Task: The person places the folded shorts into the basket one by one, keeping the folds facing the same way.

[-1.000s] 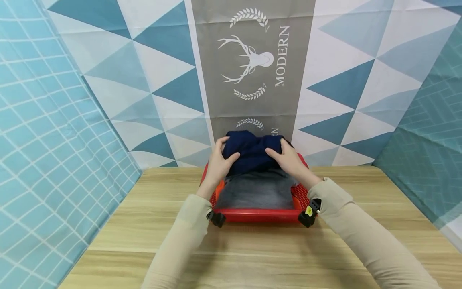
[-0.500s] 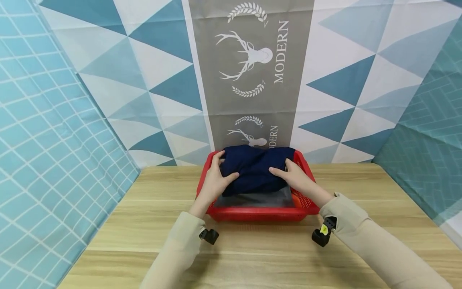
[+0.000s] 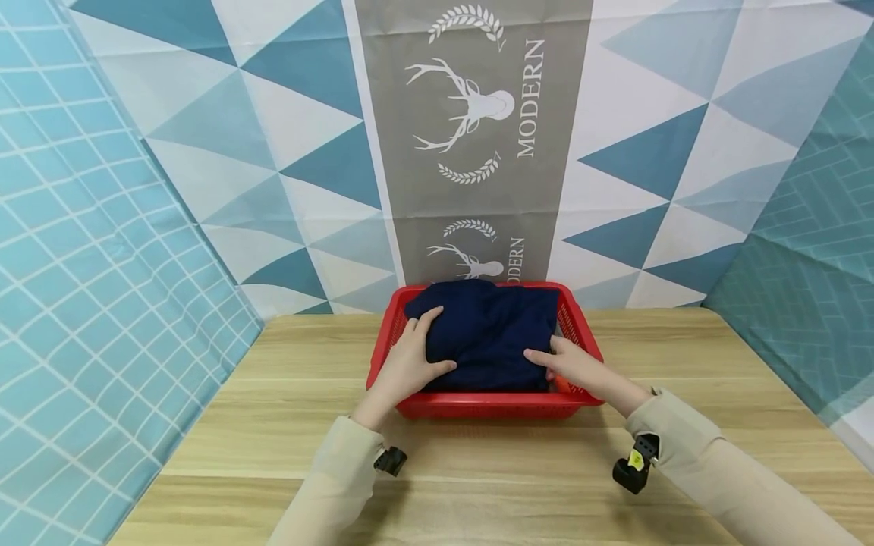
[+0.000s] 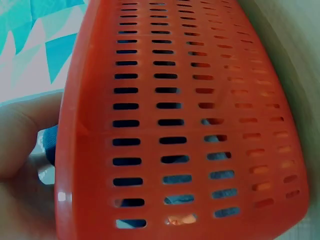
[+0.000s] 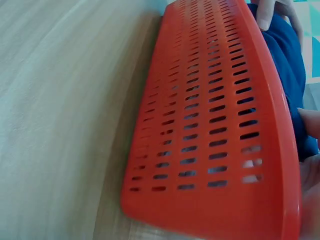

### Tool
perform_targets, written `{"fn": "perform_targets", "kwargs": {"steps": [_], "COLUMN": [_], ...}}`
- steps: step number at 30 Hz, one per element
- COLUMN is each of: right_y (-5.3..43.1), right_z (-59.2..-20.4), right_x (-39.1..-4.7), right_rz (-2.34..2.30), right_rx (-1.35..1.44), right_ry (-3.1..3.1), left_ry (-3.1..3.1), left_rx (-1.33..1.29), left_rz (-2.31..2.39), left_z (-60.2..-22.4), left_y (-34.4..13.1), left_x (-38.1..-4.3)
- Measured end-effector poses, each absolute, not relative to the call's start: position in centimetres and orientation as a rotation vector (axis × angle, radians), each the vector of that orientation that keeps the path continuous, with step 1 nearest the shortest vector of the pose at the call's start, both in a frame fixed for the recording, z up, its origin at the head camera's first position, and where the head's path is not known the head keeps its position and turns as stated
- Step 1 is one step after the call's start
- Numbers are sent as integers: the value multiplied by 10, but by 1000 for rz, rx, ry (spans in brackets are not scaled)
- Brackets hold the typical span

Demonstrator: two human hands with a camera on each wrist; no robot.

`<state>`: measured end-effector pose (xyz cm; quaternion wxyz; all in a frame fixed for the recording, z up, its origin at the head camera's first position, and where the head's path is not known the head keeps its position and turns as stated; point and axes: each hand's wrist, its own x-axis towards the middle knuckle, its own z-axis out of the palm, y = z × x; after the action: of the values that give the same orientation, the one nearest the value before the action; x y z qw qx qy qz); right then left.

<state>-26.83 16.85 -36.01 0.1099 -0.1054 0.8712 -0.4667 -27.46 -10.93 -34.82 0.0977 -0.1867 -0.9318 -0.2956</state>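
Observation:
A dark navy folded cloth lies in a red plastic basket, spread over most of its inside. My left hand rests on the left part of the cloth, thumb and fingers spread apart. At the right edge of the cloth, my right hand pinches it, thumb on top and other fingers partly hidden at its side. From the right wrist view, the navy cloth bulges along the basket's rim. Through the slots in the basket wall some grey fabric shows in the left wrist view.
The basket stands on a wood-grain table, close to a patterned backdrop with a deer print. A blue grid-patterned sheet hangs at the left. Something orange shows inside the basket's right front corner.
The navy cloth has come down and toward me into the basket, covering the grey fabric there. Both hands moved down with it; the left hand's fingers now lie on top of the cloth.

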Motion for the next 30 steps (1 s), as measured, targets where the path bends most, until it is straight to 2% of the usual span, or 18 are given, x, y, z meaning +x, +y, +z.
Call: {"fn": "perform_targets", "kwargs": {"steps": [7, 15, 23, 30], "right_y": [171, 167, 147, 139], "right_z": [-355, -336, -336, -347], "right_x": [-268, -272, -294, -304], "right_rz": [-1235, -1104, -863, -668], "right_rx": [-285, -267, -589, -646], "right_ry": [2650, 3089, 3156, 3140], "left_ry": [-2756, -2615, -2817, -2939], "left_rx": [-562, -566, -681, -609], "left_rz": [-834, -794, -543, -336], "left_z": [-351, -330, -323, -333], "left_y": [-114, -108, -88, -88], "left_x": [-275, -282, -298, -306]}}
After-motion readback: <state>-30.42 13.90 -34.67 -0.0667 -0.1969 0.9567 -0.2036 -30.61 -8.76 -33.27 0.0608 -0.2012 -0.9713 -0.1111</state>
